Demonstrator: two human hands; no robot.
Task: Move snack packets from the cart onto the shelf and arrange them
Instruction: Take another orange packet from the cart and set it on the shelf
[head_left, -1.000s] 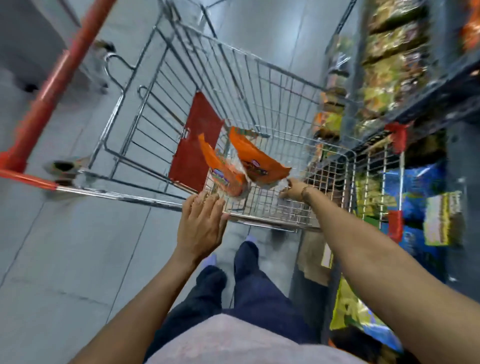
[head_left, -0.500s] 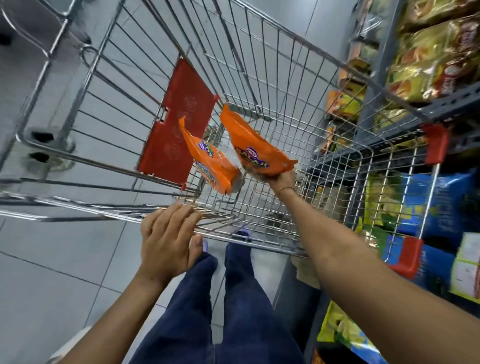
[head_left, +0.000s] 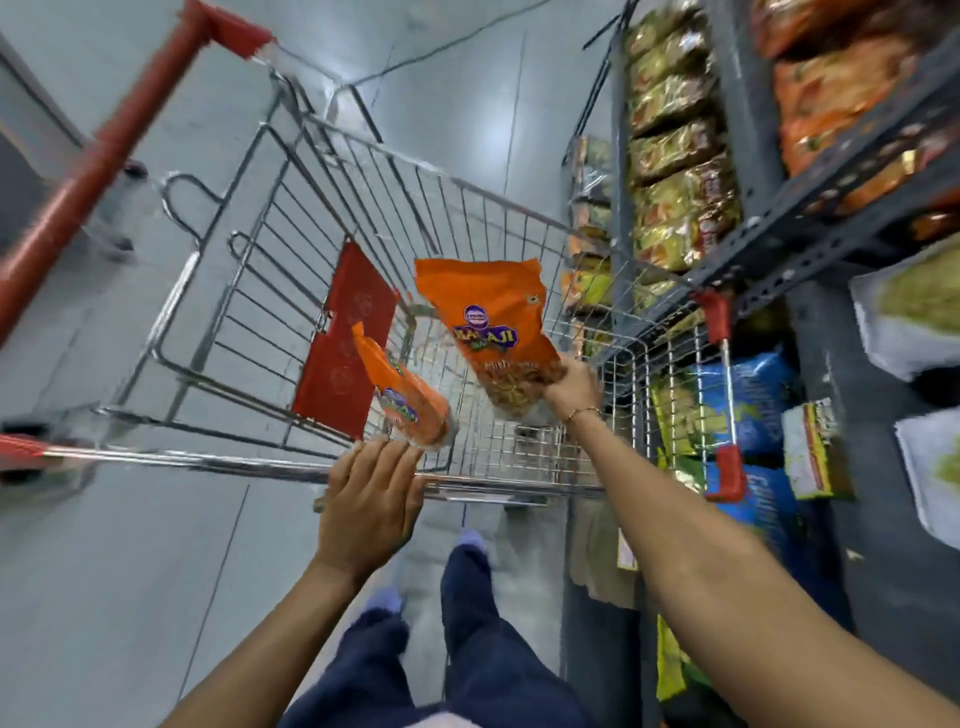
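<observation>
A wire shopping cart (head_left: 524, 218) stands in front of me beside the shelf (head_left: 810, 218) on the right. My right hand (head_left: 569, 389) grips the lower corner of an orange snack packet (head_left: 488, 322) and holds it upright above the cart basket. A second orange packet (head_left: 402, 395) stands tilted in the cart, next to the red child-seat flap (head_left: 340, 343). My left hand (head_left: 371, 493) lies over the cart's near rim with fingers stretched forward. Its fingertips touch the second packet's lower end, and whether they grip it is hidden.
The shelf holds rows of yellow-green packets (head_left: 675, 171) and orange packets (head_left: 841, 88). Blue bags (head_left: 748, 405) and white sacks (head_left: 909, 312) fill the lower shelf. The red cart handle (head_left: 98, 161) is at the left. My legs stand on the grey tiled floor (head_left: 130, 571).
My right hand has lifted its orange packet higher and turned its face towards me. My left hand has moved forward onto the cart rim, up to the second packet.
</observation>
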